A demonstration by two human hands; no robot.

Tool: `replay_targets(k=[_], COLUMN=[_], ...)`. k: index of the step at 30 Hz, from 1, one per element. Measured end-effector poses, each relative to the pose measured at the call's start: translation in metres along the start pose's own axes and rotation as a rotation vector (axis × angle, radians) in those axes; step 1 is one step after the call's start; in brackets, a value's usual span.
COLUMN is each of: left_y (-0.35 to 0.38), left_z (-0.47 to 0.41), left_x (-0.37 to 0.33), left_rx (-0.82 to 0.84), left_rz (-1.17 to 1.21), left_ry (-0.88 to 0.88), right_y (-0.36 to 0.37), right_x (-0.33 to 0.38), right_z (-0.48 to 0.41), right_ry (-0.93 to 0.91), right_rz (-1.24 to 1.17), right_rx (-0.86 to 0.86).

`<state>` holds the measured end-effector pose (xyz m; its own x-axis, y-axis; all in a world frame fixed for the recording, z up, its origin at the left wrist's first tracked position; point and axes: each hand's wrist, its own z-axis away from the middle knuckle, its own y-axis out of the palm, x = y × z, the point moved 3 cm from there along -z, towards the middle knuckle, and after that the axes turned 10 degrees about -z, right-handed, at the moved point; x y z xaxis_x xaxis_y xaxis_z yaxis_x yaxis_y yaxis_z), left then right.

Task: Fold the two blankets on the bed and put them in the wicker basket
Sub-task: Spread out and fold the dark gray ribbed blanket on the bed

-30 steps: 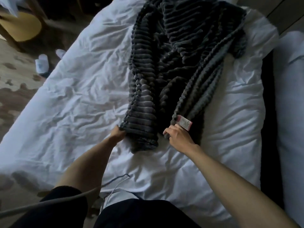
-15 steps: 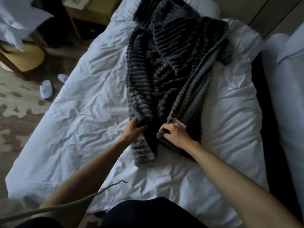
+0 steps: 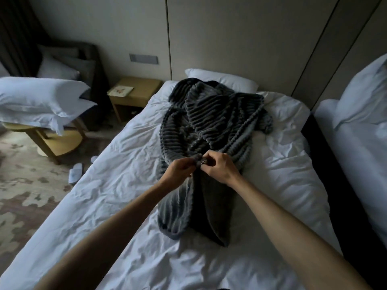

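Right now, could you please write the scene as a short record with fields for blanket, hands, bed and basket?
bed: white wrinkled sheet, pillow at the head
blanket: dark, ribbed, crumpled lengthwise on the bed, not yet folded
left hand: pinches a bunched part of the blanket
right hand: grips the same bunch
basket, second blanket: not in view
floor: slippers left of the bed

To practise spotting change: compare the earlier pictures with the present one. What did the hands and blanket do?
The left hand moved right from the blanket's near corner to meet the right hand. Both now pinch a bunched edge, farther up the blanket. The blanket's far end stays heaped on the bed by the pillow.
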<state>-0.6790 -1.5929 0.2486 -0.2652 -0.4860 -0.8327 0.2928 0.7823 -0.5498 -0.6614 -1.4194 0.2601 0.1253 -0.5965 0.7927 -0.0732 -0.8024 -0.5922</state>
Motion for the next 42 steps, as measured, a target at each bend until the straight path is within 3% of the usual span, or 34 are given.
replay_targets(k=[10,19,26,28,32,37,42], left_y=[0.025,0.031,0.023,0.02,0.015,-0.005,-0.048], left_z=[-0.005,0.001,-0.008,-0.011,-0.015,-0.036,-0.068], left_x=[-0.037,-0.047,-0.041,-0.039,-0.039,-0.053,-0.086], left_rx=[-0.122,-0.019,-0.215,-0.211,-0.19,-0.189,-0.232], left_rz=[0.169,0.292,0.158,0.139,0.119,0.344,0.425], left_ry=[-0.043,-0.078,-0.056,-0.05,-0.015,-0.008,0.158], right_y=[-0.045,-0.05,-0.041,-0.04,-0.042,-0.055,-0.078], right_x=[-0.008,-0.007,0.004,0.007,0.016,0.044,0.085], right_z=[0.0,-0.002,-0.007,-0.008,-0.013,-0.027,-0.055], right_ry=[-0.104,-0.154,-0.111,-0.136,-0.211,-0.366,-0.292], right_rz=[0.068,0.08,0.085,0.146,0.431,0.444,0.108], right_rx=[0.124,0.152,0.055,0.048,0.227,0.022,-0.205])
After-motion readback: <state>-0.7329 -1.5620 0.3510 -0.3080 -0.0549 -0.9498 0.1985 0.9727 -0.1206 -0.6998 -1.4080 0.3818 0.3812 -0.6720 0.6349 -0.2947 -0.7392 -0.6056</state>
